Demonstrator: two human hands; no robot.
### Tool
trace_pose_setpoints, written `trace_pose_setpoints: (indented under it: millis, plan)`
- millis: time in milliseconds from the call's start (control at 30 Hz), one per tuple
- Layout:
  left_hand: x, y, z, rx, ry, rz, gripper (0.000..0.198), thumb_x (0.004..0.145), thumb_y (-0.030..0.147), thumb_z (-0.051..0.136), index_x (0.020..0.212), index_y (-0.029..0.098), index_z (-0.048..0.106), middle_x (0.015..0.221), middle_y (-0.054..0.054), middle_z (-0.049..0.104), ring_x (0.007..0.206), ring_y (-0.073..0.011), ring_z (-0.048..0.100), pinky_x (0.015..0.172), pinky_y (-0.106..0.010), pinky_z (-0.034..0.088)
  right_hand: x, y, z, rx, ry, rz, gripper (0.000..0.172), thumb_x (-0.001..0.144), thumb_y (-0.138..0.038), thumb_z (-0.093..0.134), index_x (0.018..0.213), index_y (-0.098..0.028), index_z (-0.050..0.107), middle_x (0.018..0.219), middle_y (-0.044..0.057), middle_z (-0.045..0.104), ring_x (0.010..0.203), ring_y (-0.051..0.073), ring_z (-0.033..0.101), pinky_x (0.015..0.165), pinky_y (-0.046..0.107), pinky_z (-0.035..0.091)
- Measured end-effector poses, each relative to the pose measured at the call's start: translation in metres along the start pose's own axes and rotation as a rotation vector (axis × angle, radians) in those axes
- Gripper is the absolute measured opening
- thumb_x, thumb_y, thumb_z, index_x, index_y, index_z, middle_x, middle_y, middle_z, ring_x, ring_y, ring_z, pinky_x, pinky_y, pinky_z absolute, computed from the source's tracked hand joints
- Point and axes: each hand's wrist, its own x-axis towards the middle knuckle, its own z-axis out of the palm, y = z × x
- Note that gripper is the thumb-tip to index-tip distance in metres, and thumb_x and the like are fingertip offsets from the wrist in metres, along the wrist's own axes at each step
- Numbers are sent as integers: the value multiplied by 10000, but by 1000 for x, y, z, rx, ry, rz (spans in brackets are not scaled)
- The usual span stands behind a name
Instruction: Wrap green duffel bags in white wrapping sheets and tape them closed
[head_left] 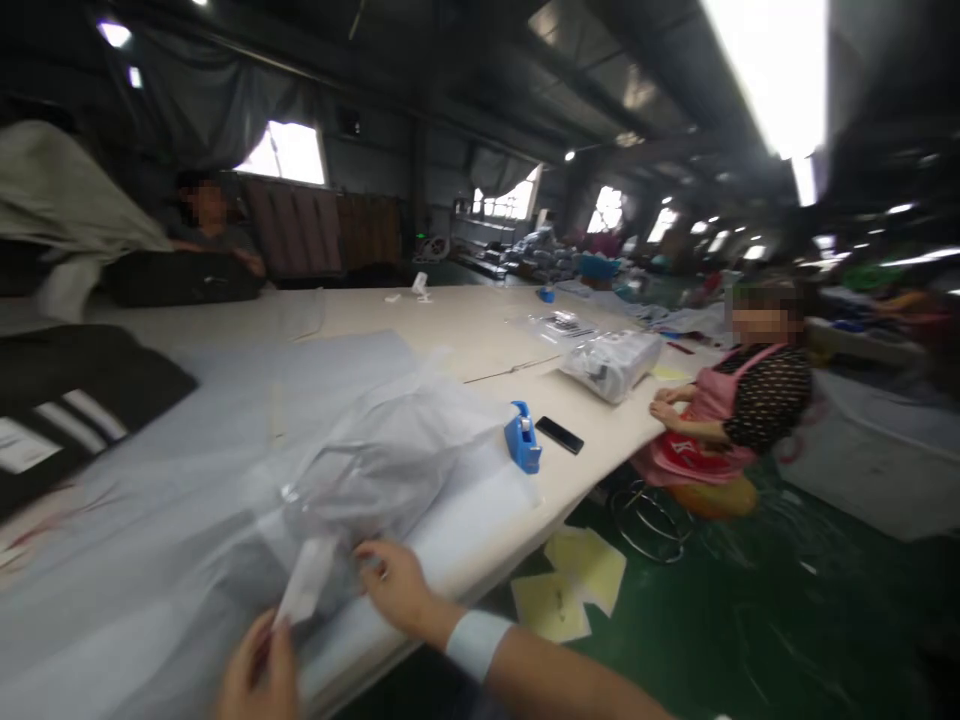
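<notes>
A thin, translucent grey plastic sheet [390, 450] lies crumpled over the front of the table. My left hand [262, 665], at the bottom, pinches the lower end of a white strip [309, 580], which is blurred. To its right, my right hand [394, 585] is at the sheet's edge near the table's front, thumb and fingers closed together; what they hold, if anything, is hidden. A pale band [480, 645] is around the right wrist. Beyond the hands, a blue tape dispenser [523, 440] stands beside a black phone [560, 435].
A clear plastic-wrapped package [613, 362] lies farther back on the table [480, 330]. A seated person in a pink apron [709, 410] is at the right edge, another person [214, 225] at the far left. Dark striped fabric [82, 400] lies left. Yellow sheets [574, 580] are on the floor.
</notes>
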Motion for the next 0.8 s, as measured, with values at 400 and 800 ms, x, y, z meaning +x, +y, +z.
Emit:
trace_pose_setpoints:
  millis: [400,800]
  plan:
    - [7,39,-77,63,239,431,197,901,237,597,1064,169,684,966,-79,719,857,-178,674,816,-307,532,-23,-29,13,217,-302,-261,401,857,-309,556,1251,-247,599,1234,82,636,944,183,657,769,310,528]
    - [-31,74,-50,114,-379,925,235,929,177,549,1135,206,659,1012,-58,728,930,-183,682,853,-326,554,-13,-33,0,717,-242,342,678,852,-732,423,1017,-134,697,1032,161,716,919,244,690,861,396,524]
